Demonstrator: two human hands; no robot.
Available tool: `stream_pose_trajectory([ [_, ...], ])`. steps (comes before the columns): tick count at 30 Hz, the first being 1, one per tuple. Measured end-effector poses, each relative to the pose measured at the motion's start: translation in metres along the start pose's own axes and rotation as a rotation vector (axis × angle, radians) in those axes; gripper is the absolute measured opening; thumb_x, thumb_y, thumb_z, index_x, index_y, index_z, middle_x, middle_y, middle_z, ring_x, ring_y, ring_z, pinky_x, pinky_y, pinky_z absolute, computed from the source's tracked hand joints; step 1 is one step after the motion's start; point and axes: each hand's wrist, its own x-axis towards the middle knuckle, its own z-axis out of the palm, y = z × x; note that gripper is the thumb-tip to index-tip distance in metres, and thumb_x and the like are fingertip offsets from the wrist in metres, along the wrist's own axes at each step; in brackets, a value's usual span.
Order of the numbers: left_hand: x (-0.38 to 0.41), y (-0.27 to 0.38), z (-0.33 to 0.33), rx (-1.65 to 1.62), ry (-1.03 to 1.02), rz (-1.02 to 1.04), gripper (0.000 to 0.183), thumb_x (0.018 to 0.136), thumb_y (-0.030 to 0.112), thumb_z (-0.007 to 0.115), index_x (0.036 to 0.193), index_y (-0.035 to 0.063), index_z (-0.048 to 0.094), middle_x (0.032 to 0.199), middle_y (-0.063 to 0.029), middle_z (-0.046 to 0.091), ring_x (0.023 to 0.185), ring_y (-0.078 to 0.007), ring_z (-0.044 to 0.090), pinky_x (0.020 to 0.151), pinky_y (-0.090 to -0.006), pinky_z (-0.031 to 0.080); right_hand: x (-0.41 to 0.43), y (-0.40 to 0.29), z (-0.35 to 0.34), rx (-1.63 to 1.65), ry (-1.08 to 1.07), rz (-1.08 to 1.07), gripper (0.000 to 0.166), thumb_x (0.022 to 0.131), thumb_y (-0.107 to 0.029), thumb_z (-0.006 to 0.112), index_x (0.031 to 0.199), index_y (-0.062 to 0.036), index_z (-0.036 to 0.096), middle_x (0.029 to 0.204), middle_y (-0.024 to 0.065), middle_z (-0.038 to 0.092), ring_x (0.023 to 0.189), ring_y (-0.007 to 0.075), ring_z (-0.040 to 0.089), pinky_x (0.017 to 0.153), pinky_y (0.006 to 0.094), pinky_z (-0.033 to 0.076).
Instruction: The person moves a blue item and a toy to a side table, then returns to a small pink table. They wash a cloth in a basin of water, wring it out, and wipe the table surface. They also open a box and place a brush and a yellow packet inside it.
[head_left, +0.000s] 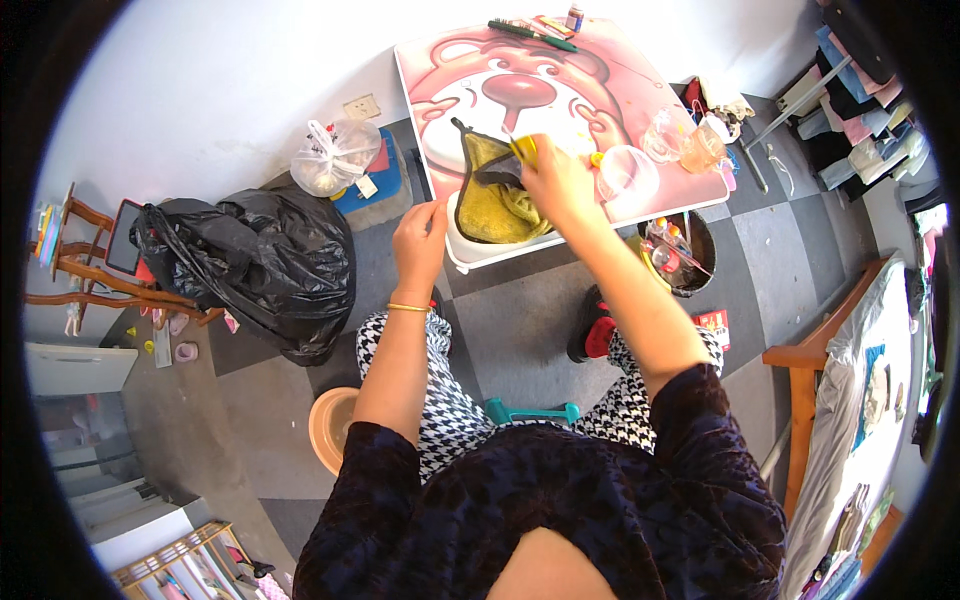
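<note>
On the near edge of a low table with a pink bear print lies a yellow-green plush cloth with dark edging and a dark strip across it. My right hand is above the cloth, closed on small yellow-handled scissors or a similar tool, whose tip points up and left. At the table's near left corner is my left hand, its fingertips pinched together; whether anything thin is between them cannot be seen. A clear plastic cup stands right of my right hand.
A green hairbrush and a small bottle are at the table's far edge. Left are a large black plastic bag and a white plastic bag. A waste bin stands under the right edge; an orange basin is by my left leg.
</note>
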Motion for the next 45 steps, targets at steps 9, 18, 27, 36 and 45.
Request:
stream_pose_trajectory([
  [9,0.026,-0.025,-0.017,-0.292,0.214,-0.240,0.023,0.082,0.021,0.054,0.089,0.0012,0.062,0.081,-0.0059,0.063,0.072,-0.0114,0.057,0.066,-0.0232,0.043,-0.038,-0.042,-0.014,0.446,-0.196,-0.044,0.016,0.081,-0.016,0.050,0.086,-0.0019,0.055,0.075,0.0120,0.059,0.072,0.0261,0.058,0.065,0.0328,0.044],
  [18,0.029,-0.028,-0.025,-0.596,0.218,-0.515,0.027,0.086,0.019,0.048,0.099,-0.0037,0.056,0.097,-0.0115,0.059,0.091,-0.0179,0.056,0.081,-0.0286,0.042,-0.365,0.072,0.142,0.422,-1.931,0.564,0.075,0.074,-0.067,0.036,0.111,-0.0048,0.052,0.120,0.0162,0.045,0.109,0.0291,0.043,0.092,0.0392,0.032],
  [27,0.033,-0.032,-0.008,-0.470,0.102,-0.556,0.024,0.087,0.018,0.048,0.095,-0.0030,0.058,0.093,-0.0099,0.060,0.087,-0.0158,0.056,0.078,-0.0275,0.043,-0.346,0.066,0.153,0.446,-2.091,0.331,0.072,0.073,-0.065,0.042,0.100,0.0004,0.057,0.101,0.0143,0.055,0.092,0.0252,0.052,0.081,0.0377,0.039],
  [36,0.111,-0.106,0.016,-0.323,0.134,-0.587,0.026,0.086,0.021,0.049,0.092,-0.0030,0.060,0.088,-0.0056,0.061,0.080,-0.0101,0.054,0.070,-0.0226,0.042,-0.301,0.075,0.183,0.375,-2.001,0.103,0.067,0.075,-0.062,0.042,0.089,0.0008,0.061,0.083,0.0140,0.060,0.078,0.0251,0.056,0.070,0.0392,0.043],
  [45,0.140,-0.087,0.000,-0.401,0.103,-0.451,0.029,0.087,0.021,0.048,0.098,-0.0039,0.057,0.097,-0.0081,0.059,0.091,-0.0122,0.054,0.079,-0.0232,0.041,-0.217,0.049,0.149,0.281,-1.732,0.063,0.058,0.074,-0.056,0.047,0.096,-0.0027,0.059,0.097,0.0173,0.058,0.092,0.0288,0.054,0.082,0.0397,0.040],
])
